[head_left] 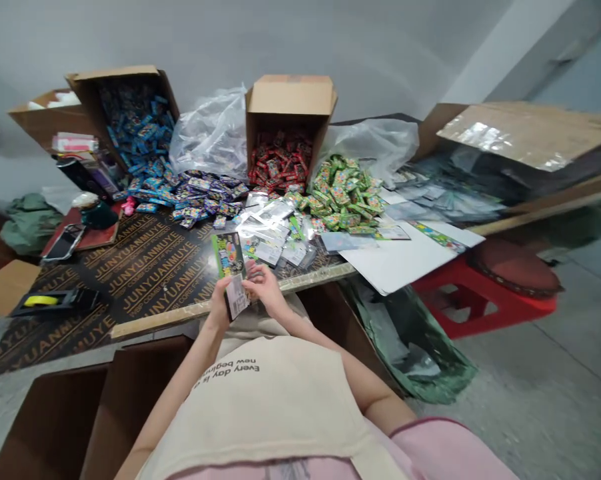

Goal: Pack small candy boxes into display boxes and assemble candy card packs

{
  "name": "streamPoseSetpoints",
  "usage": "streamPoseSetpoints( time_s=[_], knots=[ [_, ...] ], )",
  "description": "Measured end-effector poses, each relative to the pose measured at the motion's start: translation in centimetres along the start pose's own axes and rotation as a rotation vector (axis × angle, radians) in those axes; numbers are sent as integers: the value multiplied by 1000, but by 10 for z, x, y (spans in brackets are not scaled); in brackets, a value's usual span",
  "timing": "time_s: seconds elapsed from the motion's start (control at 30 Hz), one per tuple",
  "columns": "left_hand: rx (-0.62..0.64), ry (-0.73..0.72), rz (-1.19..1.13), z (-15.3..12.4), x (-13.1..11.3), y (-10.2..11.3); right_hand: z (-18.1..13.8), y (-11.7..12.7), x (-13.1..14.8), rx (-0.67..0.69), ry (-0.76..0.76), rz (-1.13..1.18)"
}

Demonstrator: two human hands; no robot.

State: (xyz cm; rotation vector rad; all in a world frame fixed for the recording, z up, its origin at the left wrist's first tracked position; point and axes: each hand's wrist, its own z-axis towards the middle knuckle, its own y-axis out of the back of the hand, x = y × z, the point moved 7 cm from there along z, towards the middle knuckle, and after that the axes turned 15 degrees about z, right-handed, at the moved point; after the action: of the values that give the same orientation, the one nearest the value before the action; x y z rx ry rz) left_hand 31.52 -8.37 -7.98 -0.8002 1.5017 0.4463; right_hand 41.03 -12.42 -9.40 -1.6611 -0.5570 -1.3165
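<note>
My left hand (220,305) grips a flat printed packet (225,252), green and black with a white barcode panel on its lower part, just over the table's front edge. My right hand (266,288) is closed with its fingertips pinching the packet's right edge. Beyond my hands lies a pile of clear-wrapped flat packs (270,233). Around it on the table are heaps of small purple packets (205,193), green packets (343,190) and blue packets (153,190).
An open box of red packets (280,160) and a box of blue packets (140,127) stand at the back. A tape dispenser (55,302) sits at left. White board (405,263) overhangs the front edge at right, near a red stool (485,293) and a green sack (430,373).
</note>
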Motion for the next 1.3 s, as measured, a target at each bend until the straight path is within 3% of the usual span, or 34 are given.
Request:
streamPoseSetpoints(
  time_s=[0.1, 0.17, 0.27, 0.47, 0.57, 0.67, 0.77, 0.83, 0.9, 1.0, 1.07, 1.13, 1.2, 1.3],
  knots=[
    [-57, 42, -130, 3, -1, 2, 1, 3, 37, -154, 426, -361],
    [-38, 76, -154, 3, -1, 8, 9, -5, 62, -82, 609, -508],
    [22, 128, -126, 3, 8, 15, 27, -23, 83, 121, 687, -607],
    [20, 137, -175, 14, 14, 25, 65, -40, 91, 331, 596, -720],
    [57, 81, -127, 21, -3, 26, 74, -45, 93, 564, 532, -717],
    [100, 42, -16, 25, -19, 23, 78, -44, 93, 762, 404, -723],
    [88, 104, -3, 27, -20, 18, 83, -38, 87, 839, 231, -723],
    [74, 155, -36, 29, -17, 14, 87, -34, 82, 824, 139, -639],
    [37, 177, -56, 33, -15, 13, 95, -28, 82, 715, 154, -550],
    [-70, 178, -56, 40, -17, 20, 109, -5, 95, 316, 351, -451],
    [-133, 158, -45, 45, -18, 27, 112, 13, 92, 102, 347, -342],
    [-155, 102, 13, 50, -21, 33, 112, 14, 69, 139, 137, -222],
    [-167, 13, 186, 53, -25, 39, 104, 2, 41, 312, -114, -128],
    [-221, -78, 543, 55, -30, 48, 96, -10, 28, 397, -191, -46]
  ],
)
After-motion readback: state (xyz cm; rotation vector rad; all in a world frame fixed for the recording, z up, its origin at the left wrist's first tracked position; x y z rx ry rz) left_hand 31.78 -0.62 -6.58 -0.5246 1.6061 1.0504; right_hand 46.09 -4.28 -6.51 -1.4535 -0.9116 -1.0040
